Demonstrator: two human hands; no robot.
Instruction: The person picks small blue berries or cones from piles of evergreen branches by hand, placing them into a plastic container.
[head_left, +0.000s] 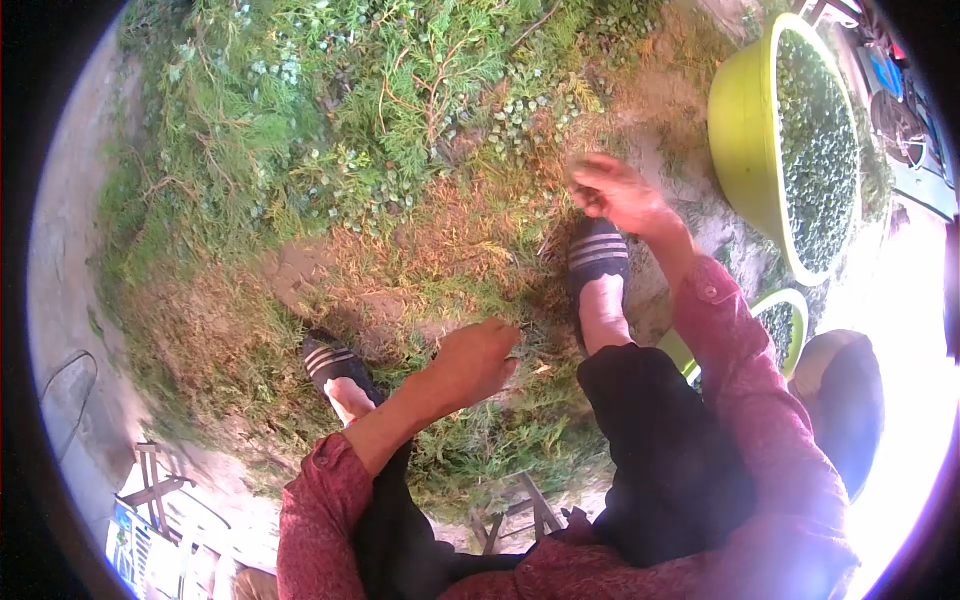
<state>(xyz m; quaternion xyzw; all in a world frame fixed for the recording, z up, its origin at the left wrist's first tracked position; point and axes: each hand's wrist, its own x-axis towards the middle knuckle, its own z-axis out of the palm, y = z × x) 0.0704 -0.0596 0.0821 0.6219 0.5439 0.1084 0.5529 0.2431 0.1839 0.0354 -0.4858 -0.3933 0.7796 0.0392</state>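
My left hand is held between my knees, above the plant litter, its fingers curled closed. Whether anything small is inside it is hidden. Above my striped slipper, my right hand is smeared by motion, with its fingers partly bent. In front of both hands lies a wide heap of green conifer sprigs carrying pale, bluish-green cones. To the right of my right hand stands a large lime-green tub, tilted in view and filled with small green cones.
A smaller green tub sits beside my right knee, partly hidden by my sleeve. Brown and yellowed sprigs cover the ground around my feet. A wooden stool leg shows at the lower left, and a dark rounded object at the right.
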